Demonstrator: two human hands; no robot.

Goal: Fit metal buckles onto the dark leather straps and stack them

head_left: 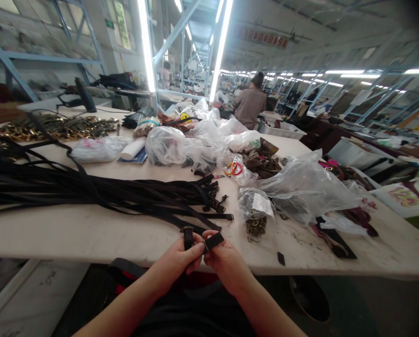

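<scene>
Both hands [187, 255] [222, 256] pinch what seems one black strap [214, 240] at the table's near edge [62, 252].

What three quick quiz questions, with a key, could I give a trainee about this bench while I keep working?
1. Multiple choice: which colours show on the scissors?
A) blue and green
B) yellow-orange and red
C) plain black

2. True or false: the left hand and the right hand are both touching black strap.

3. Fill in the blank: the bundle of black straps lies mostly to the ____ of the hands.

Key: 1 B; 2 true; 3 left.
</scene>
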